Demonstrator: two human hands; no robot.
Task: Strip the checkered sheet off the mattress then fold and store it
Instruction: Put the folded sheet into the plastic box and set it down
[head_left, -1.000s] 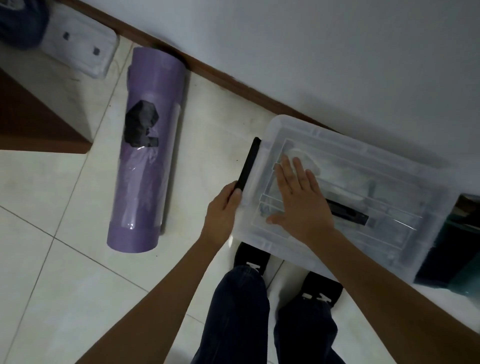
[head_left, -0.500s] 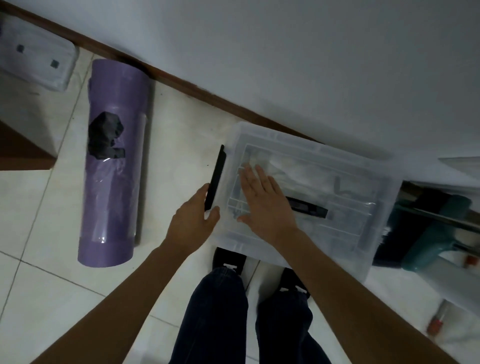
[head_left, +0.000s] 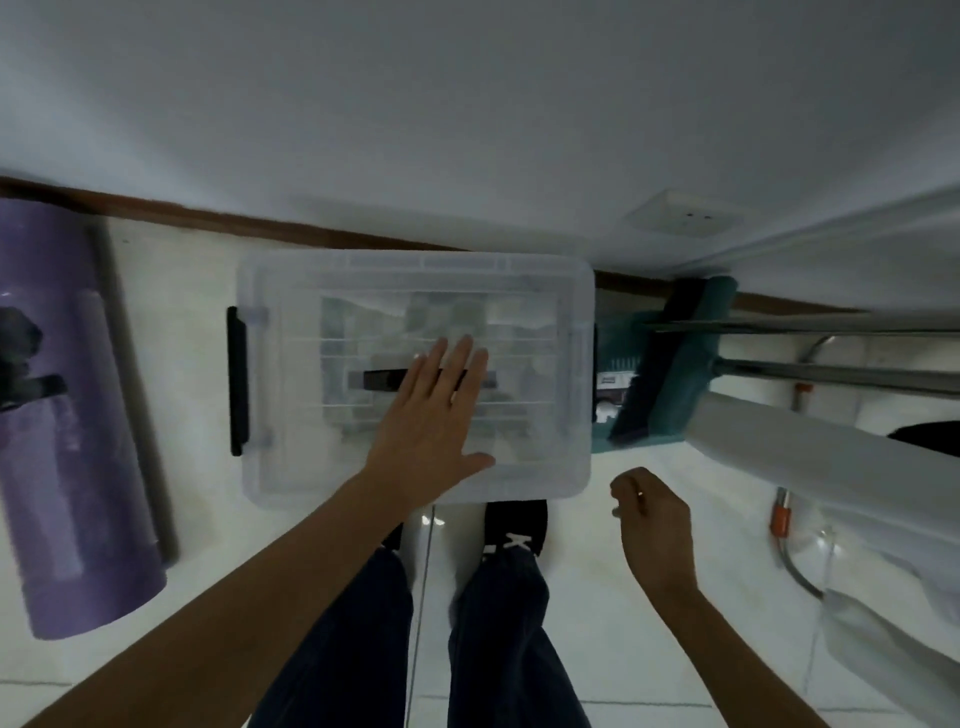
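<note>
Head, left hand (head_left: 426, 431) on bin (head_left: 291, 467), shoe (head_left: 519, 519) lettering blurred

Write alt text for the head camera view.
A person's left hand lies flat on top of a closed clear storage box that sits on a pale tiled floor against a wall. The right hand hangs loosely curled to the right of the box, and a purple rolled mat lies to the left.

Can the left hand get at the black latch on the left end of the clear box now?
Probably yes: the left hand lies flat on the lid, and nothing stands between it and the black latch.
</note>
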